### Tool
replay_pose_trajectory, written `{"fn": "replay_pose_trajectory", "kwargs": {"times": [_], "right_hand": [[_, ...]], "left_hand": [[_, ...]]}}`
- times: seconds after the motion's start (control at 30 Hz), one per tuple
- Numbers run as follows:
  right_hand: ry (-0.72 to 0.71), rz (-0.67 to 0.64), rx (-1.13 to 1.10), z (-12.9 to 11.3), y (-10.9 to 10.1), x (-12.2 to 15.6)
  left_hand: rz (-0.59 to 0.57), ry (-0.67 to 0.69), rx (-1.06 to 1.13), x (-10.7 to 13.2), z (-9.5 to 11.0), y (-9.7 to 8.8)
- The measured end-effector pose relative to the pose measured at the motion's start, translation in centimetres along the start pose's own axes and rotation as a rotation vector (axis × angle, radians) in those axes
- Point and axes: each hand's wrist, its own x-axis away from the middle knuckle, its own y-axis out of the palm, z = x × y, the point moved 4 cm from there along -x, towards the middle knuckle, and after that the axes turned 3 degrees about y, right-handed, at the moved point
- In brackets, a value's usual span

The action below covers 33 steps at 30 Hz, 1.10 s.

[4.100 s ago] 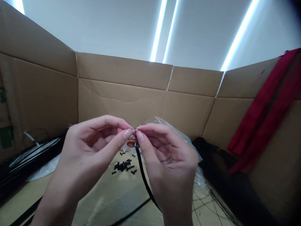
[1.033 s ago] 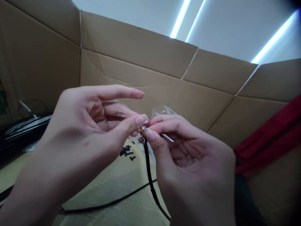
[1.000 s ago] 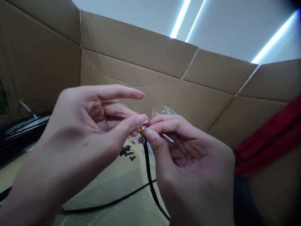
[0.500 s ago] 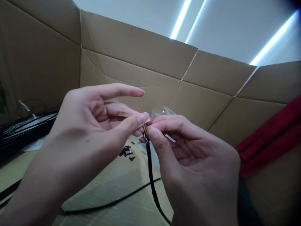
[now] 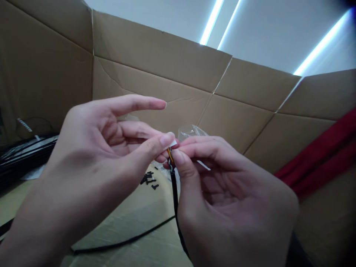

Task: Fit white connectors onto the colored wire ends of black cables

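Between my hands is the end of a black cable (image 5: 174,189), where thin coloured wires (image 5: 170,157), yellow among them, come out of the sheath. A small white connector (image 5: 173,142) sits at the wire tips, pinched by the thumb and a finger of my left hand (image 5: 111,148); its index finger stretches out free above. My right hand (image 5: 222,185) is closed, thumb and index finger pinching the wires just below the connector. The cable hangs down past my right thumb, partly hidden by that hand. Fingertips cover much of the connector.
Several small black parts (image 5: 148,178) lie on the tan table surface (image 5: 133,218). Clear plastic bags (image 5: 191,131) are behind my hands. A bundle of black cables (image 5: 25,152) lies at left. Cardboard walls (image 5: 155,70) stand around, with red cloth (image 5: 319,155) at right.
My right hand has turned slightly and shifted lower, covering more of the cable. A little more of the coloured wires shows. Both hands keep their pinch.
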Motion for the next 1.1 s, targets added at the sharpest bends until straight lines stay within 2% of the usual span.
{"fn": "replay_pose_trajectory", "kwargs": {"times": [0.2, 0.33, 0.5, 0.6, 0.67, 0.77, 0.9, 1.03, 1.1], "right_hand": [[-0.083, 0.100, 0.074, -0.2, 0.1, 0.9], [-0.110, 0.129, 0.140, -0.2, 0.3, 1.1], [-0.114, 0.160, 0.120, -0.3, 0.2, 0.8], [-0.113, 0.123, 0.140, -0.4, 0.0, 0.8], [-0.115, 0.089, 0.163, -0.4, -0.2, 0.8], [-0.116, 0.105, 0.211, -0.3, -0.7, 0.9], [-0.127, -0.002, 0.205, -0.4, -0.3, 0.9], [-0.077, 0.171, 0.202, -0.5, 0.0, 1.4], [-0.053, 0.182, 0.206, -0.7, 0.5, 1.7]], "left_hand": [[0.036, 0.014, -0.063, 0.3, -0.3, -0.3], [0.046, 0.031, -0.044, 0.4, 0.3, -0.2], [0.098, -0.089, 0.069, 0.3, 0.6, 0.5], [0.013, 0.007, 0.223, 0.1, 0.6, 0.7], [-0.028, -0.033, 0.282, 0.0, 0.1, 0.7], [-0.009, -0.081, 0.313, -0.1, -0.3, 0.5], [0.038, -0.093, 0.254, 0.0, -0.4, 0.3], [0.041, -0.081, 0.197, 0.0, -0.4, 0.2], [0.040, -0.074, 0.165, 0.0, -0.5, 0.1]]}}
